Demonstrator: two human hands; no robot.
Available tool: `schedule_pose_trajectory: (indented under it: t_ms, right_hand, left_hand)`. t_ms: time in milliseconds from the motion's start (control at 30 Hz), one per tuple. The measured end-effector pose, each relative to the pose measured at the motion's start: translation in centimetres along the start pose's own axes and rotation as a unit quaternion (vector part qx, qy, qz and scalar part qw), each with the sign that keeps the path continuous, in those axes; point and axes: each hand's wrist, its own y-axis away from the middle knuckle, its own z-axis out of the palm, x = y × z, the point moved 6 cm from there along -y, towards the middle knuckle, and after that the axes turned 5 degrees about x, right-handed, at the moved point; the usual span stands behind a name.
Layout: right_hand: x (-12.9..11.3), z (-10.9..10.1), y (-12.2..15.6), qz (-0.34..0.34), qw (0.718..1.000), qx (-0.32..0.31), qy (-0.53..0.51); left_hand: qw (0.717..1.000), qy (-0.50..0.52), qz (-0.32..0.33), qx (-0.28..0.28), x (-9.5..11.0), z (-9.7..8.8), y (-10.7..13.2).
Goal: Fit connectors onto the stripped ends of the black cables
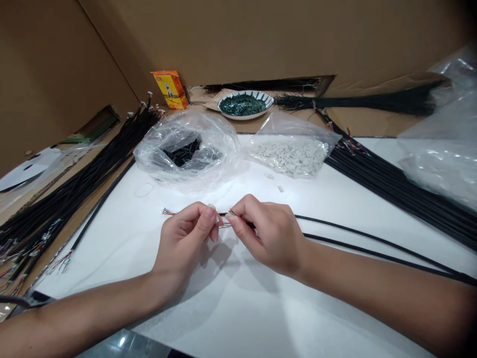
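Both my hands meet over the white sheet [238, 303] at the centre. My left hand [186, 238] is closed in a pinch on something small at the thin coloured wire ends; I cannot make it out. My right hand [266, 233] pinches the stripped end of a black cable [372, 241], which runs off to the right across the sheet. A second black cable [376, 257] lies just below it. Another set of coloured wire tips [167, 212] pokes out to the left of my left hand.
A clear bag of black pieces [184, 149] and a clear bag of small white pieces [292, 154] lie behind my hands. Black cable bundles lie at left [82, 174] and right [395, 186]. A bowl of dark green bits [244, 104] and an orange box [170, 89] stand at the back.
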Motion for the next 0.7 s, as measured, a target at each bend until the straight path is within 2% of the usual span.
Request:
schedule_pose_trajectory:
  t_ms: [200,400,700]
  right_hand:
    - [0.1,0.0,0.1,-0.002,1.000,0.008,-0.008]
    - [-0.3,0.0,0.1,-0.023,1.000,-0.001,-0.019]
    - [-0.4,0.0,0.1,-0.037,0.999,-0.003,-0.018]
  left_hand:
    - [0.999,0.024,-0.040,-0.022,-0.3,0.4,-0.1]
    - [0.989,0.093,-0.101,-0.054,-1.3,0.9,0.0]
    - [0.990,0.093,-0.074,-0.071,-1.1,1.0,-0.2]
